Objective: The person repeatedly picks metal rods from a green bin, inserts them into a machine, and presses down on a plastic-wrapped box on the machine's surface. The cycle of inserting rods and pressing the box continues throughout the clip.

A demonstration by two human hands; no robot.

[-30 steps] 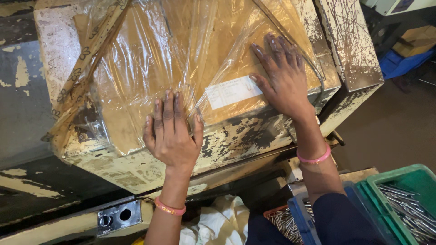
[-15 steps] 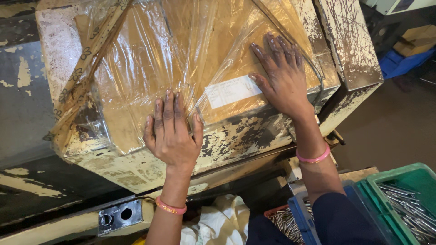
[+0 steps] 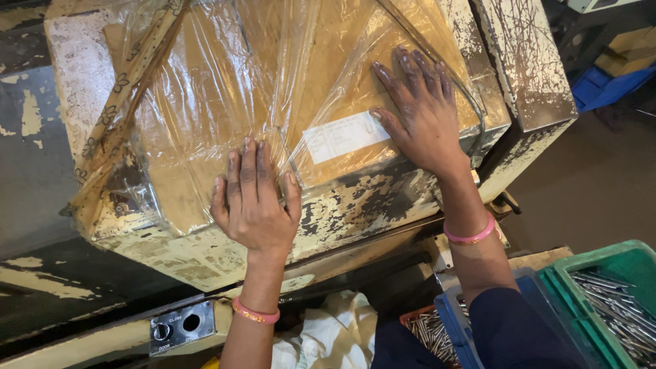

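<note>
Both hands are lying flat, fingers spread apart, on the plastic-wrapped cardboard sheet (image 3: 225, 102): left hand (image 3: 254, 205) near its front edge, right hand (image 3: 424, 116) beside its white label (image 3: 345, 135); pressing evenly should keep the film smooth.

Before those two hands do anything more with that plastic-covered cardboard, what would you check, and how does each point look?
1. Left hand flat on the plastic sheet: ok.
2. Right hand flat beside the white label: ok.
3. Plastic lying smooth: not ok, wrinkled.
4. Patterned tape stuck down: cannot tell.
5. Cardboard fully on the chipped cream surface: ok.
6. Fingers clean: not ok, dark smudges.
</note>
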